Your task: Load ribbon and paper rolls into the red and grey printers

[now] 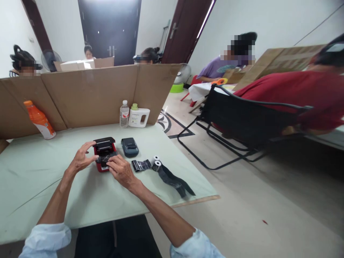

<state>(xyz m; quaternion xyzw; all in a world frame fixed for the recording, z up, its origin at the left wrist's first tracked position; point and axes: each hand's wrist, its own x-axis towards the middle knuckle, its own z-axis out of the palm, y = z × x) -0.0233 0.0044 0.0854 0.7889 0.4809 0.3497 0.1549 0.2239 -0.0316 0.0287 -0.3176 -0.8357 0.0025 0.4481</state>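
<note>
A small red-and-black printer (104,143) stands on the table with its lid raised. My left hand (82,157) grips its left side, the fingers at the lid's corner and the thumb at the front of the opening. Over that opening lies a dark, shiny film strip (104,159), pinched at its right end by my right hand (120,169). My fingers partly cover the printer's inside. To the right is a closed dark blue device (129,147). Near it lie a black film roll (141,165) and white-cored rolls (156,165) with long dark strips (176,181) trailing off.
A cardboard panel (91,96) borders the far side of the pale green table (34,172). Before it stand an orange bottle (40,120), a clear bottle (124,114) and a white jug (138,117). On the right, a person in red sits in a black folding chair (242,118); others sit beyond.
</note>
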